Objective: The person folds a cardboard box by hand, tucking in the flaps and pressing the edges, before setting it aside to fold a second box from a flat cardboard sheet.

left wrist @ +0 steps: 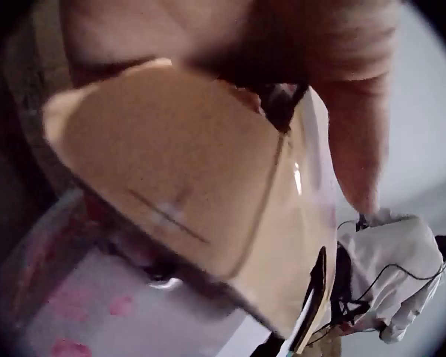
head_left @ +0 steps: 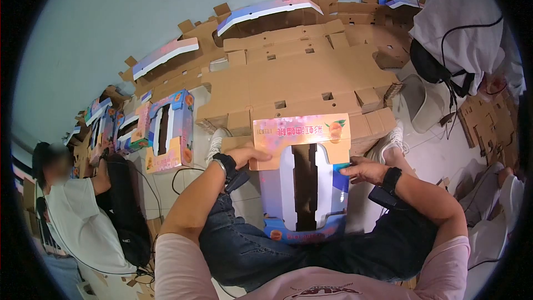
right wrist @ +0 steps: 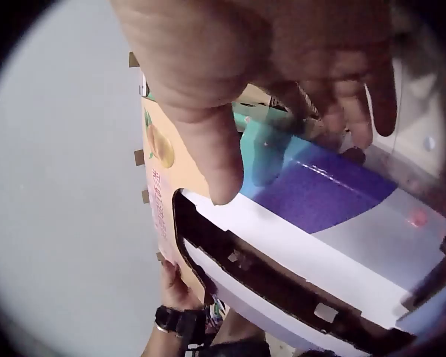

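Observation:
A printed fruit carton (head_left: 338, 205) stands between the person's knees, with an orange end panel, blue and purple sides, and white flaps beside a long dark opening. At its far left corner the left hand (head_left: 250, 155) grips the orange panel's edge. In the left wrist view that hand's thumb (left wrist: 360, 149) lies along the outside of the cardboard; its other fingers are mostly hidden. Opposite, the right hand (head_left: 363, 170) touches the far right corner. Its thumb (right wrist: 215, 163) rests on the top edge, while the other fingers extend loosely beside the carton's side.
Beyond the carton lies a stack of flat brown cardboard (head_left: 300, 83). Finished-looking printed cartons (head_left: 183, 128) stand at the left, near a seated person in a white shirt (head_left: 89, 216). Grey cloth with black cables (head_left: 455, 28) hangs at the right, above a pale bin (head_left: 419, 105).

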Tool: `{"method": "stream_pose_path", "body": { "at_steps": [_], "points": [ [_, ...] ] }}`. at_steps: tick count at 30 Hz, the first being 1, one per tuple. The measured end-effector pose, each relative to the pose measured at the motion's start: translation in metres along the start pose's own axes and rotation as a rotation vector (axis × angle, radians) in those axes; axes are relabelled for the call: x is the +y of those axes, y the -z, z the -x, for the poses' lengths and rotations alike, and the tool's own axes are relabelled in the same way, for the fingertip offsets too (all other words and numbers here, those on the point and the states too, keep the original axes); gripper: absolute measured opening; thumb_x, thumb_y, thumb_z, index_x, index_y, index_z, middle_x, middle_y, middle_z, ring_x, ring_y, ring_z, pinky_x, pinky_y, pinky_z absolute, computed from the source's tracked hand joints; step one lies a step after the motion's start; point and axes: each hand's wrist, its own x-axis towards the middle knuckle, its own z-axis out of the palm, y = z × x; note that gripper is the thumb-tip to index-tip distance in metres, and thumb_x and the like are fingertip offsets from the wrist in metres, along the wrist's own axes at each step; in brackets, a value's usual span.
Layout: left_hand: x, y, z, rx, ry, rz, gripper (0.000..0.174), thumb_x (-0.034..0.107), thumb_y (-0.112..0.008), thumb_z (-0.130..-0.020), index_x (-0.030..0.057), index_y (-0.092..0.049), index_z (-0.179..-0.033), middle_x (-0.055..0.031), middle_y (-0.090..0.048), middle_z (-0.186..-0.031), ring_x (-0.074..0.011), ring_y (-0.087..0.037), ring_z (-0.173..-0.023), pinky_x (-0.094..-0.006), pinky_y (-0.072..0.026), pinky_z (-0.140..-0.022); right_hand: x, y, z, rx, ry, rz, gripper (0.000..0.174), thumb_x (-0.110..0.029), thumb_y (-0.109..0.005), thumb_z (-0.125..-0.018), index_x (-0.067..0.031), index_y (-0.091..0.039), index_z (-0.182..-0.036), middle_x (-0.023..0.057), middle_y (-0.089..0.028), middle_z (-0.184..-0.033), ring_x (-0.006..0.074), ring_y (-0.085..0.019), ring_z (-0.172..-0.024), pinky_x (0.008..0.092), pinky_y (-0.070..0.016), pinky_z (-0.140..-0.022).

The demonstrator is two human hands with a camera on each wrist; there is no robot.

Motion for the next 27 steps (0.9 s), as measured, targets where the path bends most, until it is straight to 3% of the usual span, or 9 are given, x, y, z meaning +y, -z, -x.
{"method": "stream_pose_path", "body": {
  "at_steps": [2,6,8,11,17,23,27],
  "points": [
    [0.002,-0.003,0.003,-0.104,0.01,-0.337,0.061,0.01,-0.075,-0.079,0.0047,-0.048,-0.133,-0.0085,-0.063,-0.118,-0.0171,-0.062,-0.106,-0.0278,-0.0501,-0.089,0.0,0.0,0.002,0.02,0.003,0.025,0.089,-0.045,-0.076,-0.077,-0.0072,-0.033,-0.145,0.0143,-0.046,-0.141,0.0303,-0.041,-0.13,0.051,-0.0289,-0.109],
    [-0.007,-0.006,-0.009,-0.055,0.058,-0.331,0.068,0.006,-0.077,-0.073,0.007,-0.049,-0.134,-0.008,-0.063,-0.117,-0.0169,-0.06,-0.108,-0.027,-0.0478,-0.091,0.008,0.005,-0.001,0.027,-0.008,0.021,0.086,-0.044,-0.075,-0.078,-0.0073,-0.035,-0.145,0.0139,-0.046,-0.141,0.0305,-0.042,-0.13,0.0501,-0.0302,-0.108],
    [-0.01,-0.01,-0.012,-0.015,-0.056,-0.238,0.07,0.007,-0.079,-0.07,0.0059,-0.049,-0.134,-0.0082,-0.063,-0.119,-0.0185,-0.058,-0.112,-0.0308,-0.045,-0.097,0.005,0.003,0.001,0.023,-0.011,0.016,0.082,-0.043,-0.075,-0.079,-0.0073,-0.039,-0.143,0.0133,-0.047,-0.141,0.0304,-0.041,-0.132,0.0494,-0.0316,-0.108],
    [-0.001,-0.022,-0.005,-0.02,-0.078,-0.074,0.07,0.009,-0.079,-0.07,0.0042,-0.05,-0.133,-0.0083,-0.062,-0.123,-0.0194,-0.058,-0.115,-0.0327,-0.0424,-0.101,0.005,0.003,0.0,0.003,-0.004,0.002,0.078,-0.038,-0.076,-0.079,-0.0072,-0.041,-0.142,0.0117,-0.05,-0.138,0.0287,-0.044,-0.129,0.0468,-0.0345,-0.107],
    [-0.005,-0.018,-0.015,-0.047,-0.041,-0.114,0.068,0.012,-0.078,-0.073,0.0034,-0.049,-0.134,-0.0093,-0.06,-0.126,-0.0192,-0.057,-0.117,-0.0339,-0.0424,-0.102,0.003,0.0,0.005,0.015,0.034,-0.071,0.075,-0.022,-0.079,-0.077,-0.0069,-0.042,-0.141,0.0089,-0.058,-0.129,0.0235,-0.054,-0.12,0.04,-0.0405,-0.104],
    [-0.001,-0.026,-0.013,-0.056,-0.021,-0.058,0.071,0.015,-0.077,-0.076,0.0039,-0.044,-0.138,-0.0092,-0.059,-0.128,-0.0193,-0.058,-0.116,-0.0335,-0.0438,-0.101,0.003,0.001,0.007,-0.008,0.054,-0.097,0.074,-0.011,-0.079,-0.076,-0.0062,-0.042,-0.14,0.0098,-0.058,-0.129,0.0226,-0.055,-0.118,0.0382,-0.0429,-0.102],
    [0.0,-0.031,-0.013,-0.039,-0.065,-0.068,0.068,0.017,-0.076,-0.077,0.0041,-0.046,-0.137,-0.009,-0.06,-0.127,-0.0194,-0.058,-0.116,-0.0333,-0.0442,-0.1,0.01,0.005,0.001,-0.016,0.061,-0.119,0.074,-0.01,-0.078,-0.076,-0.0061,-0.042,-0.14,0.0096,-0.058,-0.128,0.0222,-0.056,-0.118,0.0377,-0.0435,-0.101]
  ]
}}
